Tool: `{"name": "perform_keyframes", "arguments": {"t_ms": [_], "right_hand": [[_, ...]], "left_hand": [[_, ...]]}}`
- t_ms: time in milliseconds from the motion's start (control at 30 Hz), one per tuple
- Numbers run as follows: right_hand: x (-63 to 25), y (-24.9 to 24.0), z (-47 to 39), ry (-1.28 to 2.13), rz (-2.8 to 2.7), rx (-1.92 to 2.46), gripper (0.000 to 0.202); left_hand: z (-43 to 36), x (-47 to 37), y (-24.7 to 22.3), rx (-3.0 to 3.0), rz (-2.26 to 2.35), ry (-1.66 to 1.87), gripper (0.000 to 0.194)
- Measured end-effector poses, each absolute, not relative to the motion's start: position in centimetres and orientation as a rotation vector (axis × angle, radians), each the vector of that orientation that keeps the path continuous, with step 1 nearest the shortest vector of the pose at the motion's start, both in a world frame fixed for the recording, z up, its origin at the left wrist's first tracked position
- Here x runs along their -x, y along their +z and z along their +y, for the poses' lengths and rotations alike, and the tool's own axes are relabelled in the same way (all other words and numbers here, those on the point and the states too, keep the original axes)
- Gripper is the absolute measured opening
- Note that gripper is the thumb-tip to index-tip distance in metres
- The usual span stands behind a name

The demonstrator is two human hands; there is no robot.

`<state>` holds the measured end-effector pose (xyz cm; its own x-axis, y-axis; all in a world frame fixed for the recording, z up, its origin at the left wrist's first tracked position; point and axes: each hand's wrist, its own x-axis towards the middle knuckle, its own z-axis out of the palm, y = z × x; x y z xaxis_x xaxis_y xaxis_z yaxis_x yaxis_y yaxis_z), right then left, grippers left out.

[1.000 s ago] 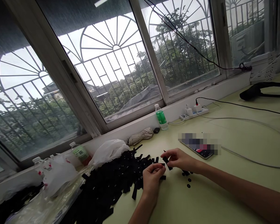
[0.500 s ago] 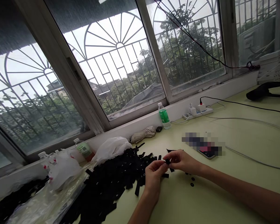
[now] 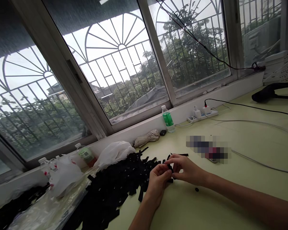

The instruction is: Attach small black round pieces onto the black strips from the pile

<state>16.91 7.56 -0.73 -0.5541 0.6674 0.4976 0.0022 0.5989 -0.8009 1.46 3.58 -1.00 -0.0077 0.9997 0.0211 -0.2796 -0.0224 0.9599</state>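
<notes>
My left hand point(image 3: 157, 179) is closed, its thumb and fingertips pinching a small black fabric strip point(image 3: 170, 167). From the right, my right hand point(image 3: 187, 169) meets it with bent fingers and thumb at the same strip. Fingers hide much of the strip. Left of my hands spreads a heap of black strips point(image 3: 115, 182), many with small shiny rings or holes. Another black strip point(image 3: 184, 155) shows just beyond my right hand. A small black ring point(image 3: 196, 189) lies on the table below my right wrist.
On the pale green table point(image 3: 206, 210), a partly blurred phone point(image 3: 214, 159) lies right of my hands. A green-labelled bottle point(image 3: 168, 119), a folded umbrella point(image 3: 146, 138) and a power strip point(image 3: 203, 115) line the window wall. Plastic bags point(image 3: 64, 172) lie left.
My right hand's fingers have shifted slightly left and spread a little around the strip. Fewer small black rings show beneath my right wrist.
</notes>
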Motion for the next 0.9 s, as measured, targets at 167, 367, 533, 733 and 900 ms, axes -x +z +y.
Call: {"name": "perform_keyframes", "arguments": {"t_ms": [167,367,533,733,900], "right_hand": [[-17.2,0.0,7.2,0.938,-2.011,0.519,0.038],[-17.2,0.7,6.3,0.906,-2.037,0.511,0.028],[-17.6,1.4,6.5,0.785,-2.044,0.570,0.019],[-21.7,2.8,10.1,0.525,-2.230,0.888,0.018],[-24.1,2.5,11.4,0.861,-2.372,1.181,0.015]], "left_hand": [[3.8,-1.2,-1.2,-1.019,1.001,1.311,0.032],[3.7,-1.2,-1.0,-1.019,0.985,1.309,0.029],[3.6,-1.1,-0.9,-1.004,0.955,1.310,0.027],[3.6,-0.8,-1.0,-0.977,0.961,1.298,0.026],[3.5,-0.7,-1.0,-0.969,0.959,1.284,0.025]]}}
